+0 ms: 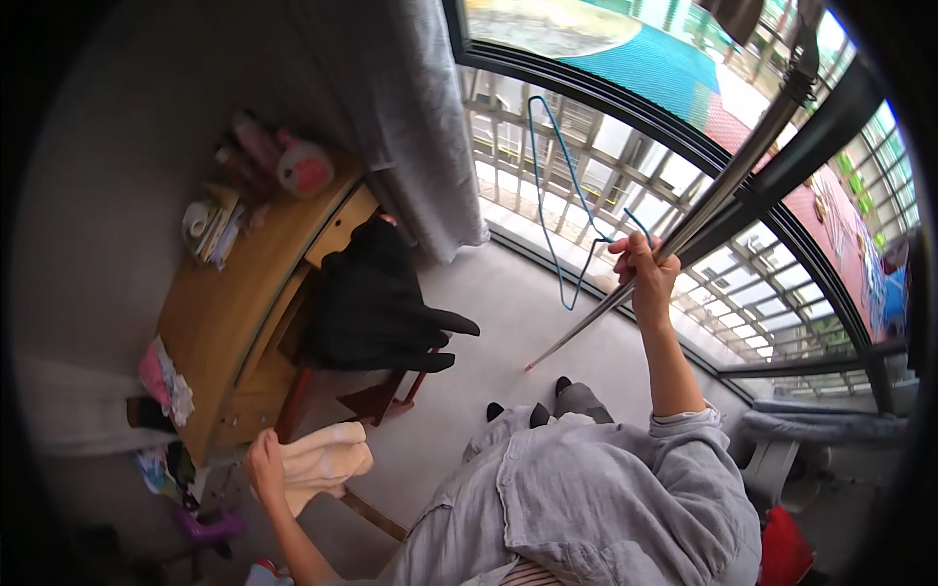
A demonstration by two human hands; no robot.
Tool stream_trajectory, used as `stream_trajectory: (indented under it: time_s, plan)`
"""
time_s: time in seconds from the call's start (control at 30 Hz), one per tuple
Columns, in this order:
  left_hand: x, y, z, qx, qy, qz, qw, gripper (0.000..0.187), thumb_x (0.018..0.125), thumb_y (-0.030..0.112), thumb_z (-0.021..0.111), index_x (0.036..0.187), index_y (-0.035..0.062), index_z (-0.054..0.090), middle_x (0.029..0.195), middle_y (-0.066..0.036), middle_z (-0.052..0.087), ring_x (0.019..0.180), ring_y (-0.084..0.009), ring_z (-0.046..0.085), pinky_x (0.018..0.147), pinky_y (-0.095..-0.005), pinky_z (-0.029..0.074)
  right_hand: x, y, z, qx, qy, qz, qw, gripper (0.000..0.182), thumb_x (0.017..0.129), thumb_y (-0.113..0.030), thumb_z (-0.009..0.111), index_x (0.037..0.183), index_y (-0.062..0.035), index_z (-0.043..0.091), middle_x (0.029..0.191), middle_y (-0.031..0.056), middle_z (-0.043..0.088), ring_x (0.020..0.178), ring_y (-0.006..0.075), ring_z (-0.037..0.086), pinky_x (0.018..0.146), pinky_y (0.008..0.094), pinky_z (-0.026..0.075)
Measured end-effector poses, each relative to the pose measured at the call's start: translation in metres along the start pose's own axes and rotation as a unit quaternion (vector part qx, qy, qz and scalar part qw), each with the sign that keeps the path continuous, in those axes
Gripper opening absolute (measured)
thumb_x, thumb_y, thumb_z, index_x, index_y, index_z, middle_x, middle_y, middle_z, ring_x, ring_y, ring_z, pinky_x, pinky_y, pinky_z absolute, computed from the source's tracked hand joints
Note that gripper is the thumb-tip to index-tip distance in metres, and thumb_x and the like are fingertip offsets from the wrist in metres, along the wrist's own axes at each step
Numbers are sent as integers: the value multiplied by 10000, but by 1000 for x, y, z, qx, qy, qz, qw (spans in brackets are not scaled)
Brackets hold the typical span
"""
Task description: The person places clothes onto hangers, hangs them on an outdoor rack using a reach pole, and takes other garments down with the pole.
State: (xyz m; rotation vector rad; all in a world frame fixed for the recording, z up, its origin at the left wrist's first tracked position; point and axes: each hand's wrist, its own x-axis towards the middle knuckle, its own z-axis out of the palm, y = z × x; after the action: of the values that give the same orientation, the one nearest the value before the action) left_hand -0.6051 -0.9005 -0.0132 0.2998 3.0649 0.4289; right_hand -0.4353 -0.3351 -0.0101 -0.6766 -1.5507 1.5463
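My left hand [264, 464] is closed on one end of a cream towel [327, 463], which hangs in folds beside the wooden desk. On the other side, my right hand [645, 273] wraps round a long metal pole [738, 172]. The pole slants from a reddish tip near the floor up toward the window, where its upper end meets something dark. A blue wire clothes hanger [538, 186] is also held at its hook end by the right fingers. Its loop sticks out to the left, in front of the window bars.
A wooden desk [210, 303] carries bottles and small items. Black clothing [366, 303] drapes over a reddish chair in front of it. A grey curtain [430, 146] hangs beside the barred window [616, 156]. Red fabric [785, 552] lies at lower right, and a purple object [210, 524] at lower left.
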Motion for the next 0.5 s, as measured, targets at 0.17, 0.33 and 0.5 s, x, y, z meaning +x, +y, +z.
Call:
stream_trajectory:
  time_s: [0.17, 0.33, 0.5]
  plan:
    - [-12, 59, 28, -45, 300, 104, 947, 299, 797, 93, 586, 1075, -10, 555, 1124, -167, 540, 1054, -333, 489, 917, -422, 376, 3, 1, -17, 32, -16, 1, 999, 319, 875, -279, 572, 718, -1, 583, 765, 132, 649, 514, 87, 557, 400, 194, 424]
    - [-3, 256, 85, -334, 244, 240, 878, 476, 708, 122, 664, 1132, -21, 505, 1170, -161, 502, 1114, -297, 453, 909, -389, 401, -1, -10, -20, 71, -69, 5, 995, 291, 872, -254, 582, 794, 24, 618, 720, 91, 630, 562, 103, 589, 442, 206, 455]
    - [-2, 430, 168, -351, 16, 366, 862, 1111, 593, 179, 803, 1403, 44, 54, 1440, -185, 106, 1264, -351, 295, 988, -370, 329, 3, -40, -34, 115, -108, 3, 987, 272, 853, -224, 613, 802, 44, 615, 735, 100, 623, 596, 124, 598, 487, 227, 484]
